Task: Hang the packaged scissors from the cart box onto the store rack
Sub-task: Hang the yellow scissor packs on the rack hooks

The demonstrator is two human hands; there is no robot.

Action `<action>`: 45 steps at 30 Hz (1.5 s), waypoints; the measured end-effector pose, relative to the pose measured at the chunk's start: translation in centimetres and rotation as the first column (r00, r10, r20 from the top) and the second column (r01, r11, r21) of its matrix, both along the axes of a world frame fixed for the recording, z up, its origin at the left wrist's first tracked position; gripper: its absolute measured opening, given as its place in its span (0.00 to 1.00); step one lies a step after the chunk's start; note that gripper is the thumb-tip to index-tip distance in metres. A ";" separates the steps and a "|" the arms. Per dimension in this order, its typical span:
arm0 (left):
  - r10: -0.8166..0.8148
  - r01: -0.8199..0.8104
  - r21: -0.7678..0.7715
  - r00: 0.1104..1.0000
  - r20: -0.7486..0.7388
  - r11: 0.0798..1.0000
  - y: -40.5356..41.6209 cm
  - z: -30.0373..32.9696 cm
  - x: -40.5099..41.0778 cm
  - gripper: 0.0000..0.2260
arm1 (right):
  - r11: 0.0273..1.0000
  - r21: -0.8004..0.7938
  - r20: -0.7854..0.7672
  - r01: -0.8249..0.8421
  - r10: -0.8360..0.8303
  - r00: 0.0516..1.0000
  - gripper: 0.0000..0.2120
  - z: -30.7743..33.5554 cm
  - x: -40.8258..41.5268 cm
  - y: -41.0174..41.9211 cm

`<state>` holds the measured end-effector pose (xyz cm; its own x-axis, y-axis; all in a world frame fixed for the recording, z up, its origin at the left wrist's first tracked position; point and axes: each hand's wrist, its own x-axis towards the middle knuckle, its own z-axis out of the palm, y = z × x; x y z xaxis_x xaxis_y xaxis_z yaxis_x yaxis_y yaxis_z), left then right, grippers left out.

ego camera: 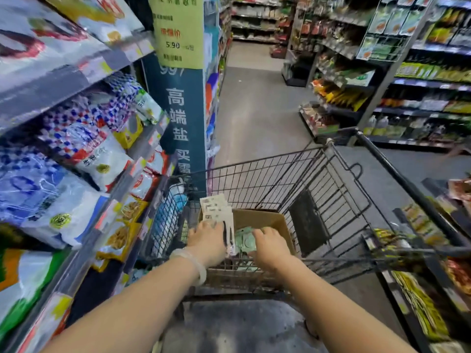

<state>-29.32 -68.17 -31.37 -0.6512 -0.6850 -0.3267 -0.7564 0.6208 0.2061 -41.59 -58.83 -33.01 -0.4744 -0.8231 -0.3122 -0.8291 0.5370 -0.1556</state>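
A brown cardboard box (265, 219) sits in the near end of a black wire shopping cart (293, 179). My left hand (207, 238) grips a fanned stack of white scissors packages (219, 212) that stick up at the box's left side. My right hand (271, 244) reaches into the box with curled fingers over pale green packages (245, 240); whether it grips them is hidden. A hanging wire rack (387, 29) with green carded packages stands at the upper right, far from both hands.
Shelves of bagged goods (63, 154) run close along the left of the cart. A blue pillar sign (183, 118) stands ahead on the left. Shelving (433, 98) lines the right side, and the grey aisle floor (260, 103) runs ahead.
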 end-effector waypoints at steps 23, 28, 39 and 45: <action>0.066 -0.256 0.510 0.930 0.361 0.822 -10.1 -21.5 -12.0 0.31 | 0.842 0.459 0.478 0.284 -0.503 0.720 0.32 -27.3 -15.5 -13.8; 0.133 -0.329 0.615 0.930 0.344 0.717 -10.8 -24.1 -12.3 0.29 | 0.704 0.488 0.481 0.516 -0.710 0.514 0.22 -33.4 -16.3 -15.4; 0.345 -0.451 0.679 0.890 0.297 0.579 -10.7 -23.6 -15.6 0.22 | 0.735 0.385 0.636 0.559 -0.650 0.417 0.11 -29.3 -19.3 -11.7; 0.697 -0.532 0.790 0.690 0.196 0.304 -10.5 -21.9 -18.4 0.17 | 0.829 0.359 0.899 0.428 -0.431 0.080 0.05 -23.6 -19.5 -10.4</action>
<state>-47.69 -78.67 -53.29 -0.2455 -0.4502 -0.8585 -0.7505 -0.4723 0.4623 -61.09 -69.21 -56.66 -0.1097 -0.5890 -0.8007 0.3036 0.7472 -0.5912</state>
